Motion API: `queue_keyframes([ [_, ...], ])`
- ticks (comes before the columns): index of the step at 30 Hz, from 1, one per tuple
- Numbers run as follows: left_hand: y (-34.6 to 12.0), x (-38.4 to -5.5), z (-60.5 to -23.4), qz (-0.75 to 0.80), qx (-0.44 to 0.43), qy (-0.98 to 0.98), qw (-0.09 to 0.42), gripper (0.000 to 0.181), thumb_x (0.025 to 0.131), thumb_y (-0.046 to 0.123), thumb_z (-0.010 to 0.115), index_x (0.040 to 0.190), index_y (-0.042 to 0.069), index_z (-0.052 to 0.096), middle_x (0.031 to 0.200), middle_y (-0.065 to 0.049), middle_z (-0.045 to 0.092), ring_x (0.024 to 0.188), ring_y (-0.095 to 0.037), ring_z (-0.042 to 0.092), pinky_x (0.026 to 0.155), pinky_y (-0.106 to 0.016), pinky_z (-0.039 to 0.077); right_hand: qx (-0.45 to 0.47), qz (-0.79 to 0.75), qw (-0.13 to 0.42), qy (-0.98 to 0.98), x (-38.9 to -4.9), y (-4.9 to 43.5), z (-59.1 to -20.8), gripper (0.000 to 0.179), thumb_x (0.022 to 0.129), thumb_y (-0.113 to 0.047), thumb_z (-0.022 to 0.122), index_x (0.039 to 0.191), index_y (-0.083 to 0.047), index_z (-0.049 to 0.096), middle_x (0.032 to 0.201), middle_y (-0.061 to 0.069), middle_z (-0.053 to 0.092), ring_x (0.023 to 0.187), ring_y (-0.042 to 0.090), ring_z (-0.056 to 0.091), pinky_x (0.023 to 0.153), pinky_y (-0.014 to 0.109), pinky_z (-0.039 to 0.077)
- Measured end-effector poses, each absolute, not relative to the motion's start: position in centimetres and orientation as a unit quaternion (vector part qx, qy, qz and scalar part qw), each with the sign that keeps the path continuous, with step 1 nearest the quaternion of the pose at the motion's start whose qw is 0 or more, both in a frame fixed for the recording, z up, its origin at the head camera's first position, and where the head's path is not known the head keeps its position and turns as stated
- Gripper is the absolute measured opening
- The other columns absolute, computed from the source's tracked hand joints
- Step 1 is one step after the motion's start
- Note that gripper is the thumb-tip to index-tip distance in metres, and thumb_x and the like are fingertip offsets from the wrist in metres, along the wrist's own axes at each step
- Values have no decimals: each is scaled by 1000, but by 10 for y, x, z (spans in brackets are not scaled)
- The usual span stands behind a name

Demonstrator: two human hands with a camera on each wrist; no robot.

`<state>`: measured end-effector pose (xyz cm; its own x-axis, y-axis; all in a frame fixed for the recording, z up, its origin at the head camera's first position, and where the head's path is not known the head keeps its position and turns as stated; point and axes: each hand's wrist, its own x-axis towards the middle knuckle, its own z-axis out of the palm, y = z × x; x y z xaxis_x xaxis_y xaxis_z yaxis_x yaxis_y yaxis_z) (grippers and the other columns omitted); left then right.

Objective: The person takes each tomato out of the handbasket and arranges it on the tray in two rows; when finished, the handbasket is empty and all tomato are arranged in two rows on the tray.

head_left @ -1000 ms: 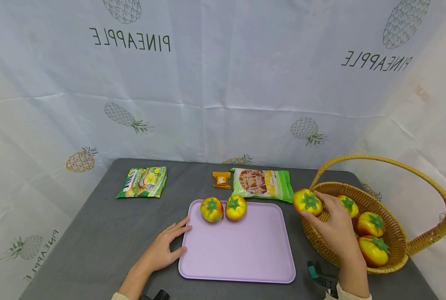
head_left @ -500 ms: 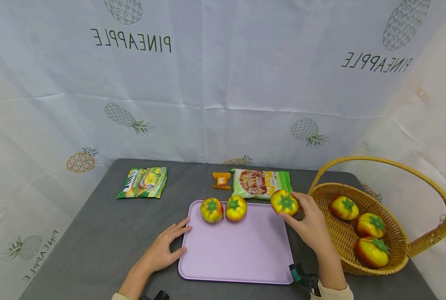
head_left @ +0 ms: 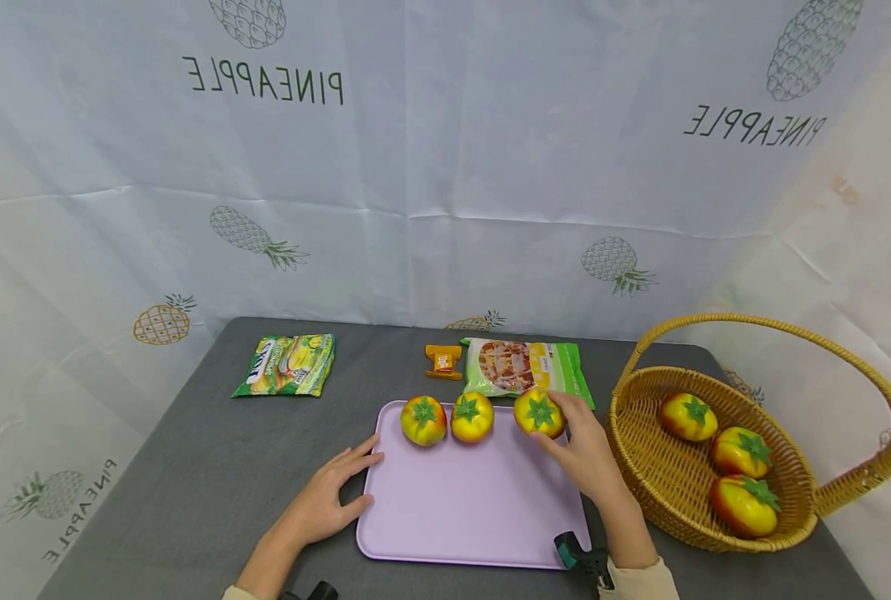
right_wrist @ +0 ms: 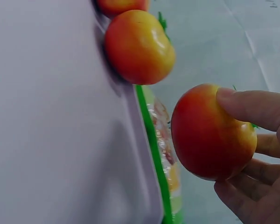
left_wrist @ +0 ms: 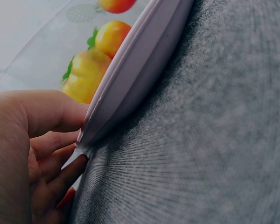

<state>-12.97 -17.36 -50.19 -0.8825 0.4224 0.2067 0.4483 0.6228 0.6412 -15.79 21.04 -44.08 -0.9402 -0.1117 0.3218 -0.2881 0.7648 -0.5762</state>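
Note:
My right hand (head_left: 582, 450) holds a yellow-red tomato (head_left: 539, 413) with a green star-shaped top over the back right part of the lilac tray (head_left: 475, 500). In the right wrist view, thumb and fingers grip this tomato (right_wrist: 210, 135) from one side, a gap apart from its neighbour. Two like tomatoes stand side by side along the tray's back edge, the left one (head_left: 423, 420) by the corner and the other (head_left: 472, 417) nearer the middle. My left hand (head_left: 332, 493) rests at the tray's left edge with fingers spread; its thumb (left_wrist: 60, 112) touches the rim.
A wicker basket (head_left: 658, 492) with a tall handle stands at the right, holding several more tomatoes (head_left: 743, 505). Behind the tray lie a green-white food bag (head_left: 523, 367) and a small orange packet (head_left: 443, 362). A green-yellow packet (head_left: 289, 365) lies back left.
My right hand has carried the tomato left from the basket's rim to above the tray's back right part. The left hand and the two tomatoes on the tray have stayed put.

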Motion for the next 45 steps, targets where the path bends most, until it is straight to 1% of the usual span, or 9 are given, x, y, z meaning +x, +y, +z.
queue_keyframes([
  [8, -174, -128, -502, -360, -241, -901, 19, 52, 79, 18, 67, 130, 15, 59, 149, 1, 41, 133, -26, 45, 108, -55, 33, 96, 315, 102, -939, -161, 200, -456, 65, 80, -23, 75, 133, 3, 48, 127, 23, 51, 117, 38, 52, 93, 54, 47],
  [15, -174, -128, -503, -359, -239, -902, 17, 52, 79, 18, 67, 130, 15, 59, 149, 1, 41, 133, -26, 44, 108, -55, 33, 85, 324, 76, -939, -163, 196, -461, 65, 81, -22, 74, 135, 2, 46, 131, 22, 49, 120, 38, 50, 98, 54, 44],
  [23, -173, -128, -503, -361, -235, -903, 10, 52, 79, 18, 67, 131, 15, 59, 150, 2, 40, 134, -26, 43, 108, -55, 32, 78, 328, 75, -938, -165, 195, -463, 65, 82, -22, 73, 135, 3, 46, 132, 23, 49, 122, 39, 50, 99, 55, 43],
  [29, -174, -129, -503, -362, -240, -901, 18, 52, 79, 18, 67, 130, 14, 59, 149, 1, 41, 133, -26, 44, 108, -55, 32, 80, 320, 73, -941, -165, 195, -463, 68, 82, -24, 73, 137, 3, 43, 135, 23, 48, 124, 40, 48, 101, 55, 41],
  [33, -174, -129, -503, -359, -240, -902, 22, 52, 78, 18, 67, 130, 15, 59, 149, 1, 41, 133, -26, 44, 108, -55, 33, 78, 323, 63, -941, -165, 196, -463, 71, 83, -25, 72, 139, 3, 40, 138, 24, 46, 126, 40, 46, 103, 55, 39],
  [41, -173, -130, -501, -364, -233, -902, 7, 52, 79, 19, 66, 131, 16, 59, 150, 3, 40, 134, -26, 43, 109, -55, 31, 71, 322, 42, -943, -166, 197, -465, 77, 85, -26, 70, 145, 3, 31, 146, 25, 37, 133, 42, 38, 107, 56, 33],
  [45, -173, -130, -501, -365, -234, -901, 8, 52, 79, 18, 66, 131, 16, 58, 150, 2, 40, 134, -26, 42, 109, -55, 31, 65, 328, 26, -942, -167, 197, -465, 80, 85, -26, 70, 146, 2, 28, 149, 24, 33, 135, 42, 35, 109, 55, 31],
])
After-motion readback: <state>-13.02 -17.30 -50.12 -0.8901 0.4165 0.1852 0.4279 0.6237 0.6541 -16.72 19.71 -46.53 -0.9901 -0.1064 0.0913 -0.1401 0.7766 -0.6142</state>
